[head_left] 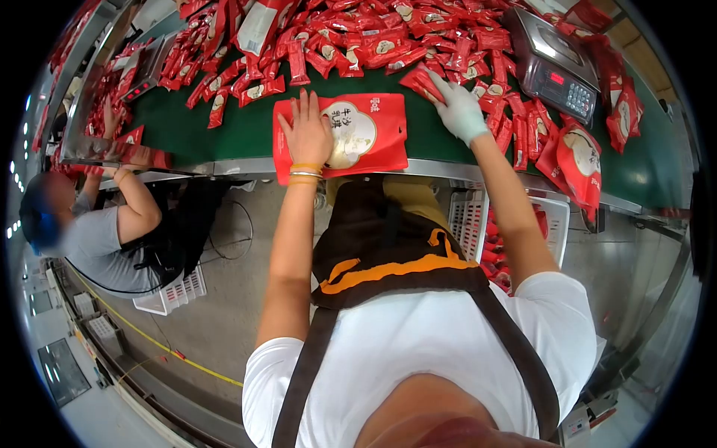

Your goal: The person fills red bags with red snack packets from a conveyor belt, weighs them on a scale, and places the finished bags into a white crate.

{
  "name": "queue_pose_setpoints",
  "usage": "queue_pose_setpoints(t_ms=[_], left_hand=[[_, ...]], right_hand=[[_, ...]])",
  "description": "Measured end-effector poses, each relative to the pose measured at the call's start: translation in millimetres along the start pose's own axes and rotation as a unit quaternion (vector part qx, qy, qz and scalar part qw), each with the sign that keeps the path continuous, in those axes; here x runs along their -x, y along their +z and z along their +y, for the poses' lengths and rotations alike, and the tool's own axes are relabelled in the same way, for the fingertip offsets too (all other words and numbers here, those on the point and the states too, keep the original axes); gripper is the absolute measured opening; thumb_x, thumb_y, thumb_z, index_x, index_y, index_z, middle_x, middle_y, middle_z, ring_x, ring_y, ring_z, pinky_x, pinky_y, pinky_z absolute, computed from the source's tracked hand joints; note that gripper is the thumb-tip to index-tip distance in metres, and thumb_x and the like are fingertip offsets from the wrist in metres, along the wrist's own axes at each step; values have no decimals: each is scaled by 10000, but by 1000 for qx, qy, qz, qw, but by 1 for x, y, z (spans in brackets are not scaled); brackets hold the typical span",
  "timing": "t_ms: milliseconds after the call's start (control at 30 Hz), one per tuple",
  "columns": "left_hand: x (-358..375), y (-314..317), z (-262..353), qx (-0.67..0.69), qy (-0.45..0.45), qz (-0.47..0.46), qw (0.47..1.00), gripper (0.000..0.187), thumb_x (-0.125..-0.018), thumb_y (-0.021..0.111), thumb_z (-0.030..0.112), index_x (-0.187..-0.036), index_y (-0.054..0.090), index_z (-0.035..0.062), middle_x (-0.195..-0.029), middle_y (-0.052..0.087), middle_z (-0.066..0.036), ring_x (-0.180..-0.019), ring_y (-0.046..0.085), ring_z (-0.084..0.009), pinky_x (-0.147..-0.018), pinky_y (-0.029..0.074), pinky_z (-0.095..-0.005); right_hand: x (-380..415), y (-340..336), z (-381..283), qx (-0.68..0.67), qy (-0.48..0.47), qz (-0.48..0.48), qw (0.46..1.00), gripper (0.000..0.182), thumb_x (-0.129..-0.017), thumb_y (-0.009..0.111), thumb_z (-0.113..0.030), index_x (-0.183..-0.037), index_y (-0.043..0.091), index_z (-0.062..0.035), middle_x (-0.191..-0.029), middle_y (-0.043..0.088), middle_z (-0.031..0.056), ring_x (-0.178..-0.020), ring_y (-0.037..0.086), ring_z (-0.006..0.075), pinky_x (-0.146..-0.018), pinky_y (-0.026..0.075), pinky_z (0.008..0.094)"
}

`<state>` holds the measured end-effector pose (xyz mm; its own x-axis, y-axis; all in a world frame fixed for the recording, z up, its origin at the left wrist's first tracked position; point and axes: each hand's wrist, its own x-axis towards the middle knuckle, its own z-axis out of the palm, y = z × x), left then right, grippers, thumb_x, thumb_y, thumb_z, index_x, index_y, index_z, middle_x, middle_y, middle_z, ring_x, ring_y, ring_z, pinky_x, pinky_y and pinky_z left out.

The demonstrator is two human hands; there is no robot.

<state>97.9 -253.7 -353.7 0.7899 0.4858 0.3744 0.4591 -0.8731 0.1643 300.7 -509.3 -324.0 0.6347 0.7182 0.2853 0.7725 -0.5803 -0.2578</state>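
My left hand (306, 134) lies with fingers spread on a large red pouch (385, 131), which rests flat on the green work surface (187, 138) by its front edge. The pouch carries a pale oval label with dark characters. A pale glove covers my right hand (459, 112). Its fingers are closed around a small red packet (420, 82), just to the right of the pouch's top corner. Beyond both hands spreads a heap of similar red packets (381, 48).
A digital scale (556, 82) with a red display stands at the right, near another filled red pouch (579, 160). Below the table edge is a white crate (553, 216) holding red packets. A seated person (104, 239) works at the left beside another scale (142, 78).
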Motion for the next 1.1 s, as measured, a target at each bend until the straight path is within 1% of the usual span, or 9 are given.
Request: queue_pose_setpoints(t_ms=[100,167,533,733,833,867,967,1000,1100], left_hand=[[9,9,-6,-12,-17,-72,997,555,-951,400,347,-1447,383,98,-1540,303,-113,-1411,272,-359,-1117,131,-636],[4,10,-7,-11,-10,-69,998,555,-954,388,358,-1452,379,113,-1542,302,-109,-1410,266,-373,-1114,129,-641],[1,13,-11,72,9,-130,989,580,-939,408,304,-1478,323,107,-1551,259,-151,-1399,208,-477,-1109,156,-640],[-3,8,-5,106,0,-105,989,598,-936,440,291,-1493,292,133,-1564,226,-142,-1407,213,-451,-1118,166,-616],[7,-9,9,-6,5,-86,996,580,-928,473,291,-1474,342,147,-1554,256,-135,-1408,243,-413,-1127,174,-592],[6,-10,11,-73,16,-54,996,568,-922,489,292,-1460,375,151,-1544,281,-133,-1406,260,-394,-1132,179,-578],[8,1,8,19,124,-62,990,542,-935,460,295,-1450,389,141,-1542,287,-129,-1401,273,-389,-1127,196,-567],[6,4,5,35,149,-79,985,549,-926,461,275,-1449,383,128,-1522,318,-149,-1390,290,-391,-1126,207,-559],[3,0,3,15,137,-100,985,550,-904,493,290,-1422,428,114,-1494,362,-162,-1375,326,-379,-1125,223,-551]], right_hand=[[61,-15,-16,-106,72,52,990,552,-850,596,-141,-1381,459,-212,-959,605,196,-924,586,390,-815,483,459],[81,-21,-31,-159,62,-28,985,554,-846,615,-159,-1376,465,-218,-969,613,183,-931,586,383,-828,483,455],[-27,169,-68,-298,-238,-54,923,305,-809,571,-106,-1107,635,-88,-1182,615,146,-1098,567,333,-951,450,396],[-19,146,-65,-269,-215,-165,924,308,-833,550,-115,-1131,626,-86,-1205,614,134,-1130,564,316,-973,436,403],[14,132,-49,-55,-273,-127,952,310,-846,539,-119,-1143,621,-85,-1217,613,127,-1146,562,307,-984,429,407],[13,72,-74,-389,-40,-221,893,329,-878,501,-112,-1187,607,-73,-1242,605,106,-1179,544,299,-1022,397,417],[28,103,-82,-320,-194,-23,927,304,-876,499,-84,-1157,616,-70,-1199,626,124,-1140,567,314,-998,420,407],[30,111,-90,-422,-131,-45,896,257,-856,533,-119,-1089,640,-92,-1155,641,153,-1077,598,329,-944,457,409],[8,128,-65,-334,-193,-137,913,244,-841,557,-148,-1063,643,-96,-1129,649,167,-1033,617,334,-899,479,416]])
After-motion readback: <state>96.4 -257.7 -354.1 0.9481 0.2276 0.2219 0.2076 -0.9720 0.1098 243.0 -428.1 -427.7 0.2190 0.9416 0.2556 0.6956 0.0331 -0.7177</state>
